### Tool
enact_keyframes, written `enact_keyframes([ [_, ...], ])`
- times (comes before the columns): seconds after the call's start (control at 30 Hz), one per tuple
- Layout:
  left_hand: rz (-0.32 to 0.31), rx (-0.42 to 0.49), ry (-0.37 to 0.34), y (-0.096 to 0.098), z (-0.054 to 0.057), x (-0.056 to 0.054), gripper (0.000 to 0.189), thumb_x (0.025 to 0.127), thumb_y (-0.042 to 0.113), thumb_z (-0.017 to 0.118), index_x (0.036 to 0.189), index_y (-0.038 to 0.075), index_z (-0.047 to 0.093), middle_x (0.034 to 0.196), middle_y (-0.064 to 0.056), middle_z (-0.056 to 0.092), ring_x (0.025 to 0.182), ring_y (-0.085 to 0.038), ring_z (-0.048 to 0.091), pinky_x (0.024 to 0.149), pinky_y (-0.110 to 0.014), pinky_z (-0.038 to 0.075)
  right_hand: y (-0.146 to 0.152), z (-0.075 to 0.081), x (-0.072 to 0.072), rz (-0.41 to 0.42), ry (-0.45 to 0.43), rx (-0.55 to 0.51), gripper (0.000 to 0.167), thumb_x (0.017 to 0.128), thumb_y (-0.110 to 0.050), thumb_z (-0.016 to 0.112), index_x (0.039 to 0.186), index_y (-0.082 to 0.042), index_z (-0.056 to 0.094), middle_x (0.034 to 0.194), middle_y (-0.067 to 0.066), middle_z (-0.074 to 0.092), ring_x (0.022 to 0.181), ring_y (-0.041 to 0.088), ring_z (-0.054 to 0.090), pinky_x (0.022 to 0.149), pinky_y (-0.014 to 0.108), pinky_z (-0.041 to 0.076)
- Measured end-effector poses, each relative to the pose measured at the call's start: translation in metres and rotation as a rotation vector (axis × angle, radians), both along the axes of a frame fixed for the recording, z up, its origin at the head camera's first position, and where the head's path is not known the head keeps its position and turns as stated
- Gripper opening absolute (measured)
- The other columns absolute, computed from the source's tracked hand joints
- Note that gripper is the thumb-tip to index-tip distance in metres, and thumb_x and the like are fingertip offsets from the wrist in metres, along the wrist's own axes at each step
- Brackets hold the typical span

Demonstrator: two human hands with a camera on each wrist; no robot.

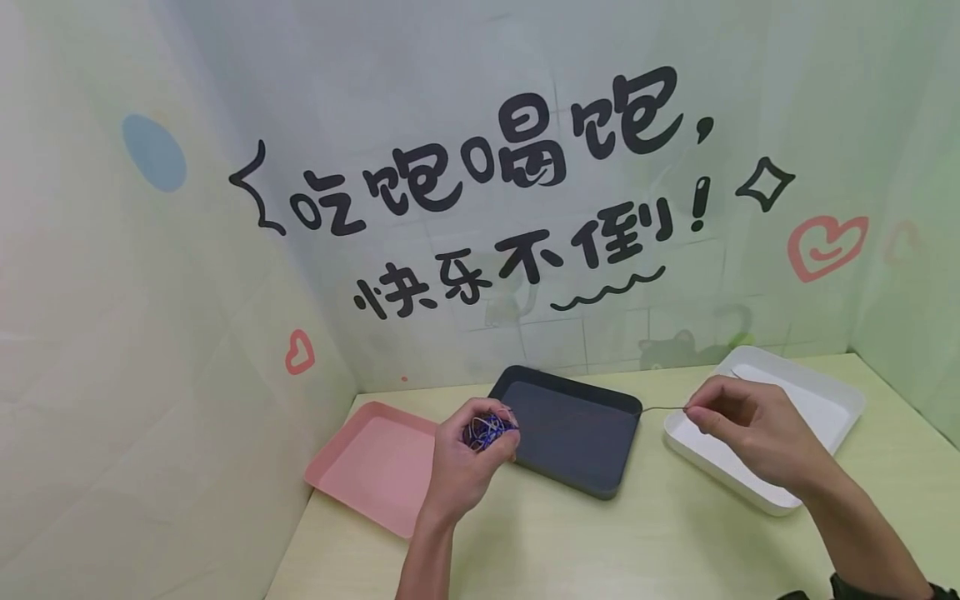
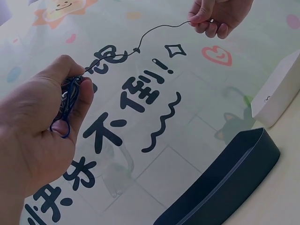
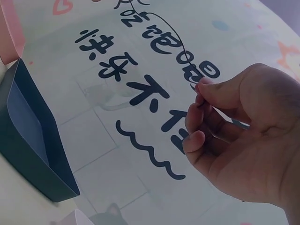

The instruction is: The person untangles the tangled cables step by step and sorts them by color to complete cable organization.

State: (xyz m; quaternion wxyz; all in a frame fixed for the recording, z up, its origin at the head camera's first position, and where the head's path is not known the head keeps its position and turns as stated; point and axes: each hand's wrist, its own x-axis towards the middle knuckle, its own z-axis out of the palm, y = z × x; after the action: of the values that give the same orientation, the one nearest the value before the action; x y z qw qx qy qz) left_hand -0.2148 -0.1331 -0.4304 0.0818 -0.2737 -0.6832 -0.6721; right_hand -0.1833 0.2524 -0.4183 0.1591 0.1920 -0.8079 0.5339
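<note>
My left hand (image 1: 468, 458) grips a tangled bundle of thin blue and tan wire (image 1: 489, 431), its fingers curled round it, in front of the dark tray's left side. In the left wrist view a loop of the bundle (image 2: 61, 129) hangs below the fingers. One thin dark strand (image 2: 159, 27) runs from the bundle across to the other hand, slightly wavy with a small kink midway. My right hand (image 1: 757, 429) pinches the strand's far end between thumb and forefinger, over the white tray. In the right wrist view the strand (image 3: 180, 40) rises away from those fingertips.
A pink tray (image 1: 375, 467) lies at the left, a dark blue-grey tray (image 1: 570, 433) in the middle and a white tray (image 1: 825, 408) at the right of the pale table (image 1: 570, 542). Behind them hangs a printed sheet (image 1: 450, 83) with black lettering.
</note>
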Motion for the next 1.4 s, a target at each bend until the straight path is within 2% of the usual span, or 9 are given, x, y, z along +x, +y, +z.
enact_keyframes([
  [0.27, 0.047, 0.009, 0.027, -0.001, -0.001, -0.001, 0.018, 0.097, -0.010, 0.074, 0.113, -0.005, 0.069, 0.113, -0.011, 0.072, 0.088, -0.013, 0.072, 0.072, -0.027, 0.069, 0.009, 0.001, 0.001, 0.073, -0.030, -0.004, 0.014, 0.104, 0.005, 0.075, 0.104, -0.009, 0.075, 0.085, -0.006, 0.064, 0.065, 0.019, 0.055, 0.054, 0.034, 0.044],
  [0.4, 0.054, -0.001, 0.030, -0.002, -0.002, -0.001, 0.018, 0.097, -0.010, 0.075, 0.113, -0.005, 0.070, 0.115, -0.016, 0.071, 0.088, -0.013, 0.072, 0.072, -0.027, 0.069, 0.011, 0.001, 0.001, 0.048, -0.043, -0.016, 0.012, 0.104, 0.003, 0.075, 0.104, -0.008, 0.075, 0.083, -0.007, 0.065, 0.061, 0.020, 0.051, 0.049, 0.036, 0.043],
  [0.5, 0.066, 0.005, 0.014, -0.004, -0.002, -0.002, 0.018, 0.097, -0.010, 0.075, 0.113, -0.006, 0.070, 0.114, -0.011, 0.071, 0.088, -0.013, 0.072, 0.072, -0.028, 0.069, 0.015, 0.001, 0.000, -0.001, -0.040, -0.011, 0.010, 0.105, 0.002, 0.075, 0.104, -0.008, 0.076, 0.083, -0.008, 0.066, 0.067, 0.016, 0.058, 0.056, 0.033, 0.047],
  [0.73, 0.117, 0.099, -0.002, -0.012, 0.003, -0.004, 0.016, 0.095, -0.013, 0.074, 0.108, -0.007, 0.067, 0.102, -0.002, 0.074, 0.077, -0.012, 0.071, 0.068, -0.027, 0.067, 0.043, 0.005, 0.000, -0.167, -0.121, -0.087, 0.003, 0.108, -0.008, 0.076, 0.105, -0.008, 0.078, 0.080, -0.008, 0.068, 0.074, 0.012, 0.062, 0.062, 0.033, 0.043],
  [0.93, 0.076, 0.109, -0.010, -0.011, 0.003, -0.004, 0.019, 0.096, -0.012, 0.073, 0.112, -0.007, 0.064, 0.107, -0.002, 0.072, 0.082, -0.012, 0.071, 0.071, -0.024, 0.067, 0.067, 0.008, 0.001, -0.314, -0.215, -0.210, 0.009, 0.108, -0.019, 0.079, 0.108, -0.011, 0.083, 0.082, -0.013, 0.077, 0.075, 0.007, 0.068, 0.070, 0.020, 0.049],
  [1.13, 0.060, 0.084, -0.023, -0.008, 0.001, -0.006, 0.021, 0.096, -0.010, 0.074, 0.115, -0.005, 0.065, 0.110, -0.002, 0.071, 0.085, -0.012, 0.071, 0.073, -0.025, 0.068, 0.081, 0.004, 0.003, -0.480, -0.215, -0.238, 0.006, 0.106, -0.020, 0.081, 0.102, -0.022, 0.085, 0.080, -0.026, 0.077, 0.071, -0.002, 0.068, 0.065, 0.012, 0.051],
  [1.27, 0.065, 0.069, -0.029, -0.006, 0.000, -0.006, 0.022, 0.096, -0.009, 0.074, 0.116, -0.004, 0.065, 0.111, -0.002, 0.072, 0.085, -0.012, 0.071, 0.073, -0.027, 0.069, 0.085, -0.004, 0.001, -0.612, -0.186, -0.187, 0.011, 0.105, -0.020, 0.078, 0.098, -0.025, 0.084, 0.074, -0.034, 0.072, 0.068, -0.012, 0.065, 0.062, 0.010, 0.051],
  [1.33, 0.063, 0.063, -0.031, -0.006, 0.000, -0.005, 0.022, 0.097, -0.008, 0.075, 0.116, -0.004, 0.065, 0.111, -0.003, 0.072, 0.086, -0.012, 0.071, 0.073, -0.027, 0.069, 0.085, -0.009, -0.002, -0.701, -0.172, -0.107, 0.011, 0.105, -0.022, 0.076, 0.104, -0.016, 0.085, 0.070, -0.040, 0.065, 0.066, -0.016, 0.060, 0.060, 0.009, 0.047],
  [1.4, 0.060, 0.060, -0.033, -0.005, 0.000, -0.004, 0.022, 0.097, -0.008, 0.075, 0.116, -0.003, 0.065, 0.112, -0.003, 0.072, 0.087, -0.013, 0.071, 0.074, -0.027, 0.069, 0.084, -0.015, -0.008, -0.791, -0.178, -0.023, 0.022, 0.105, -0.025, 0.073, 0.112, -0.007, 0.084, 0.068, -0.044, 0.056, 0.065, -0.020, 0.053, 0.059, 0.009, 0.044],
])
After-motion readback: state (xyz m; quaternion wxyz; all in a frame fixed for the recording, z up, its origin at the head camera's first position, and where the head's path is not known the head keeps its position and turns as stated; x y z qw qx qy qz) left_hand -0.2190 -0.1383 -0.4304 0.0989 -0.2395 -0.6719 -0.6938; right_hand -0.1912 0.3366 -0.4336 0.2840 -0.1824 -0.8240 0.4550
